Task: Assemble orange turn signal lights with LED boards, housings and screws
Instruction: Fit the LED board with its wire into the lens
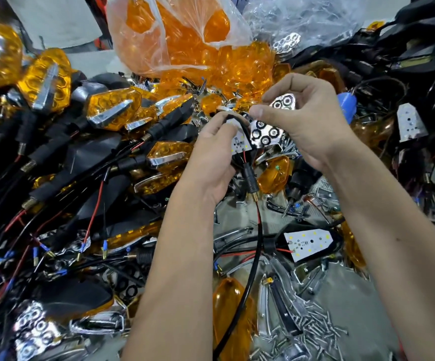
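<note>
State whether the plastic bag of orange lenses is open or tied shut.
Open: the plastic bag gapes at its mouth, and orange lenses spill out onto the pile.

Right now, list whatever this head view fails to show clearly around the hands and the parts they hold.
- Left hand: its fingers hide part of the LED board and the housing behind it.
- Right hand: covers much of the upper chrome reflector; whether it is separate from the lower reflector is unclear.
- Screws: too small to tell head type.
- Finished lights, far left: motion-blurred.
</note>
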